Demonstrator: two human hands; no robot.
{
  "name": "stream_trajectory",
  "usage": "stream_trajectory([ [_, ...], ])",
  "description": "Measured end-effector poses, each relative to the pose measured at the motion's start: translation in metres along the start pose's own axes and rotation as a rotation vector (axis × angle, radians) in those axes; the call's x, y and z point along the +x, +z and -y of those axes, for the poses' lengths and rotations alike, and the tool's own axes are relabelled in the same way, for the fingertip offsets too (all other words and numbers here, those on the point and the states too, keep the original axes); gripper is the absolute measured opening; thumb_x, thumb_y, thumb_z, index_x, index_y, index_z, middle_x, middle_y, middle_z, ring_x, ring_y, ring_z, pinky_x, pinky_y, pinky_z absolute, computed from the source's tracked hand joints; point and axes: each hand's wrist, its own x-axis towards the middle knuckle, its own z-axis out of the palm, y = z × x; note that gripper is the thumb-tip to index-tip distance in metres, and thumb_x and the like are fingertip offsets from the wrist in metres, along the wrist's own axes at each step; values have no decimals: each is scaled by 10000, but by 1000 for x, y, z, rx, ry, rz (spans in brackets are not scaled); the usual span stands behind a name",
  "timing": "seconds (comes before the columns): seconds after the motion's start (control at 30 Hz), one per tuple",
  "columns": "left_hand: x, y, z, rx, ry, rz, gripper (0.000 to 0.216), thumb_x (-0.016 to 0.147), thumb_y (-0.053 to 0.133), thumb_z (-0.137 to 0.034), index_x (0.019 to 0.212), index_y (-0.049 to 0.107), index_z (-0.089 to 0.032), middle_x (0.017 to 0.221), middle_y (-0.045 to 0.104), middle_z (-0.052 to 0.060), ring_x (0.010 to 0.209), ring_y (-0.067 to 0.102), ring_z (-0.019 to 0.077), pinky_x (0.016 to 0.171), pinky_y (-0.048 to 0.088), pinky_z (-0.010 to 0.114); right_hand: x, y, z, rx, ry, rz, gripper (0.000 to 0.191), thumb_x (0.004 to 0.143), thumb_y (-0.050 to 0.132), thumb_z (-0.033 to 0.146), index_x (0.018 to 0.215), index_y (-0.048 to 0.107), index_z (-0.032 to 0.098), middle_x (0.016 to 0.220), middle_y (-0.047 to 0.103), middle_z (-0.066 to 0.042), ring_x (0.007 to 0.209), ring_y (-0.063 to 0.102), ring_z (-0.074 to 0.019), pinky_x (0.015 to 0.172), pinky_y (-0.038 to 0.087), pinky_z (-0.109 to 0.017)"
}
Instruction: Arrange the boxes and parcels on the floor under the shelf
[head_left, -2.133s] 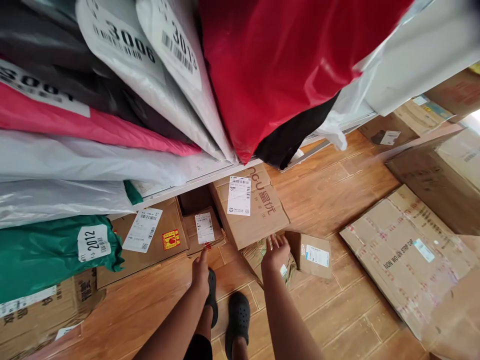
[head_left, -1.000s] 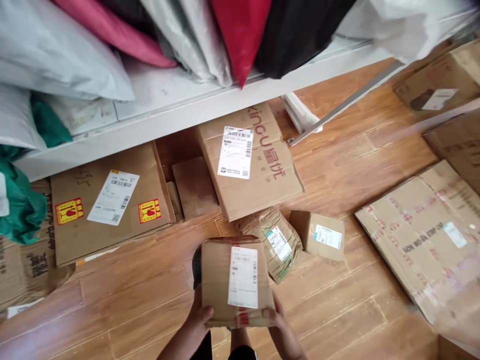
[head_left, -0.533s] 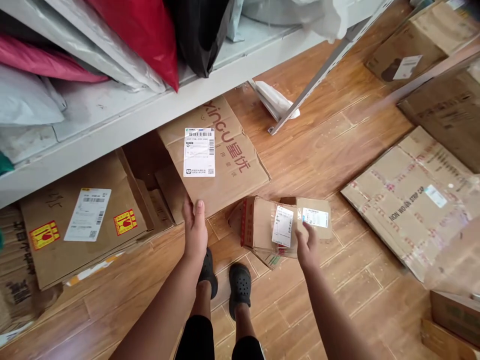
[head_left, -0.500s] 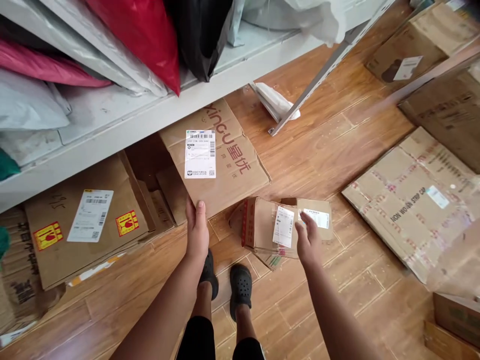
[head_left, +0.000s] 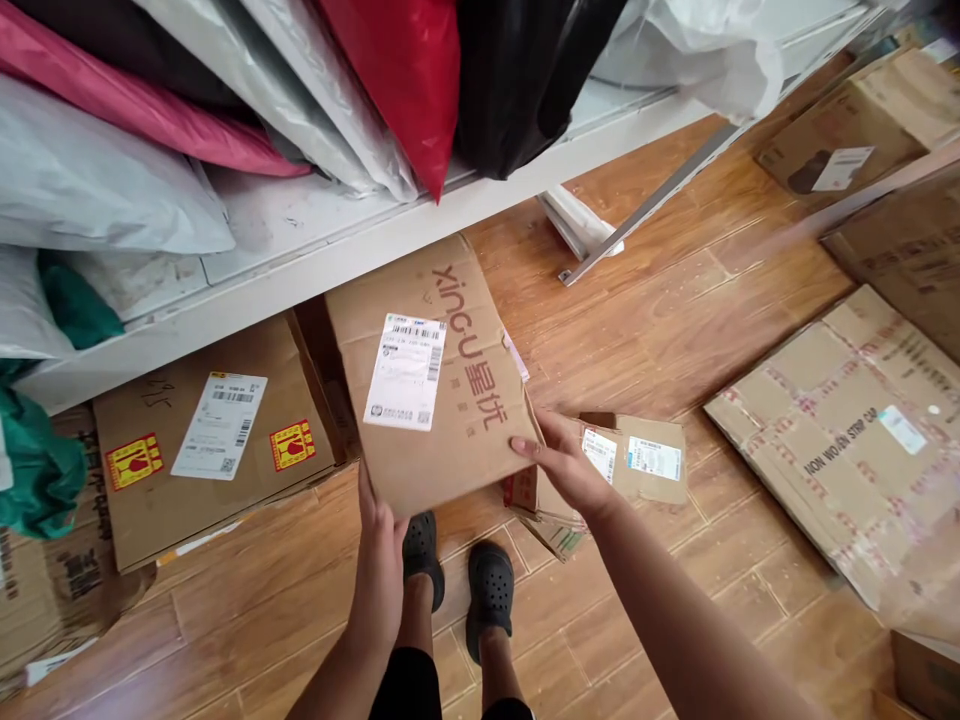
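Observation:
Between my two hands is a brown cardboard box (head_left: 405, 460) with red "XINGU" print and a white shipping label (head_left: 405, 372). My left hand (head_left: 381, 545) grips its near left corner, fingers along the side and partly hidden. At the near right corner, my right hand (head_left: 566, 465) holds on with the thumb on top and the fingers round the edge. The box's far end lies close to the shelf's front edge. Partly covered by it and by my right hand, smaller labelled cartons (head_left: 660, 430) lie on the floor.
A white shelf (head_left: 300, 270) carries several plastic mailer bags, with a red bag (head_left: 405, 80) hanging over its edge. Left of me lies a labelled carton (head_left: 157, 520) with fragile stickers. A flat "NON WOVEN STRIP CAP" carton (head_left: 817, 400) lies to the right on the wooden floor (head_left: 622, 620).
The XINGU box has come out from under the shelf toward me. My right hand has moved left from above the small cartons and taken hold of the box's right corner.

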Motion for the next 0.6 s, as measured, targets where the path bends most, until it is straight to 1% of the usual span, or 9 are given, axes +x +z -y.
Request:
stream_trajectory([
  [0.07, -14, -18, 18, 10, -30, -58, 868, 772, 478, -782, 1515, 134, -492, 1629, 260, -58, 1465, 328, 267, 1104, 444, 426, -10, 7, -13, 72, 81, 58, 693, 674, 805, 385, 1316, 571, 270, 1311, 644, -34, 1204, 594, -261, 1112, 418, -471],
  [0.13, -24, -25, 30, 11, -22, -145, 987, 725, 509, -810, 1533, 62, -460, 1620, 292, -34, 1439, 374, 294, 1068, 482, 420, -13, 11, -22, 148, 152, 114, 719, 664, 812, 377, 1328, 558, 271, 1270, 666, -34, 1150, 624, -248, 1080, 444, -452],
  [0.2, -31, -22, 31, 35, -1, -193, 1078, 691, 524, -833, 1545, 15, -416, 1627, 280, 3, 1407, 419, 321, 1026, 515, 420, -12, 11, -26, 201, 179, 133, 702, 652, 820, 385, 1300, 579, 263, 1226, 688, -35, 1116, 639, -241, 1026, 481, -423],
  [0.27, -38, -12, 22, 58, 33, -156, 1102, 698, 521, -828, 1550, -17, -383, 1642, 236, 31, 1387, 446, 323, 983, 544, 406, -11, 8, -28, 219, 172, 126, 639, 656, 821, 392, 1247, 617, 258, 1188, 705, -35, 1080, 652, -231, 950, 515, -378],
  [0.33, -45, -1, 9, 80, 89, -117, 1043, 768, 495, -773, 1552, -54, -357, 1650, 204, 48, 1373, 467, 304, 982, 546, 388, -11, 7, -30, 238, 173, 125, 562, 662, 823, 391, 1182, 656, 259, 1146, 721, -32, 1030, 667, -221, 878, 533, -343],
  [0.4, -52, 5, 0, 131, 156, -114, 962, 833, 442, -721, 1563, -31, -309, 1660, 160, 64, 1404, 427, 297, 1068, 487, 389, -9, 8, -37, 287, 200, 99, 503, 646, 836, 412, 1103, 689, 261, 1077, 739, -26, 978, 681, -216, 832, 543, -327],
  [0.47, -55, 6, -3, 217, 192, -121, 893, 872, 394, -691, 1572, 53, -254, 1667, 120, 71, 1469, 314, 290, 1185, 348, 390, -6, 12, -48, 343, 234, 20, 479, 619, 846, 471, 1021, 708, 251, 991, 754, -28, 933, 690, -226, 797, 555, -332],
  [0.53, -55, 5, 0, 289, 137, -149, 793, 909, 366, -647, 1564, 144, -259, 1668, 130, 40, 1510, 210, 246, 1244, 201, 375, 0, 18, -60, 369, 244, -86, 477, 617, 836, 527, 974, 707, 237, 938, 757, -33, 919, 691, -240, 786, 564, -346],
  [0.6, -49, 2, 5, 332, 66, -200, 713, 934, 356, -604, 1553, 184, -294, 1662, 162, 1, 1518, 178, 197, 1255, 144, 361, 7, 26, -69, 360, 217, -157, 472, 656, 803, 557, 977, 698, 228, 953, 757, -39, 950, 685, -253, 806, 566, -365],
])
